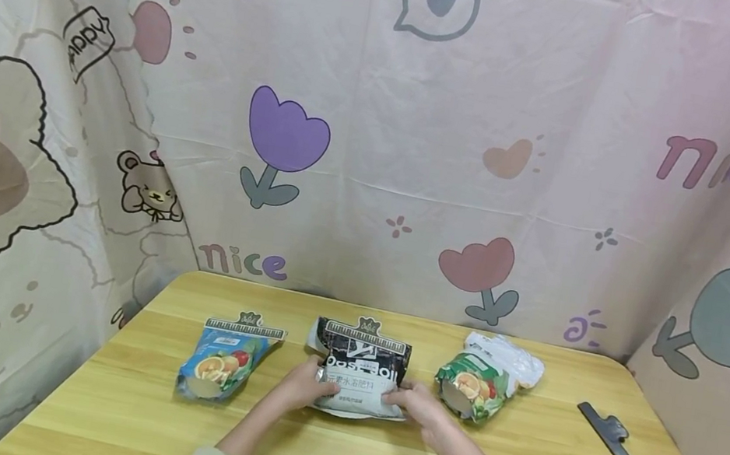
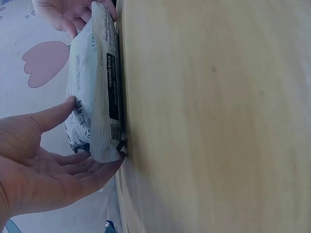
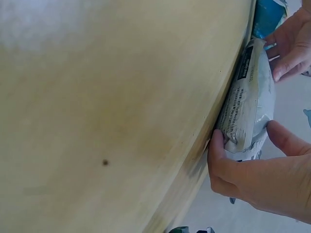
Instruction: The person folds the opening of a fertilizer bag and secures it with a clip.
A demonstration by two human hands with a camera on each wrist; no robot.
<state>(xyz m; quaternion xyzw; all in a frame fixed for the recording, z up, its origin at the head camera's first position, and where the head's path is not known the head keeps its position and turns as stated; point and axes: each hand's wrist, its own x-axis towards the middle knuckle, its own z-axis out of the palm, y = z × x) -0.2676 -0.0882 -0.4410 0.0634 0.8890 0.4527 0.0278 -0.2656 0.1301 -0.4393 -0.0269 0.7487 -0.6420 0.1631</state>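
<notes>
A black-and-white fertilizer bag [image 1: 356,383] lies at the middle of the table, its top closed by a dark bag clip [image 1: 367,336]. My left hand [image 1: 308,384] grips its left side, thumb on the front face and fingers curled at the edge. On the opposite side my right hand [image 1: 416,403] holds it the same way. In the left wrist view, the bag [image 2: 92,82] rests low against the tabletop with the left fingertips at its lower corner. The right wrist view shows the right thumb and fingers around the bag's [image 3: 252,107] near end.
To the left lies a blue bag [image 1: 220,367] with fruit pictures, a dark clip [image 1: 246,328] across its top. A green bag [image 1: 474,385] with a folded white top lies to the right, without a clip. A loose black clip [image 1: 605,434] lies farther right on the wooden table [image 1: 132,413].
</notes>
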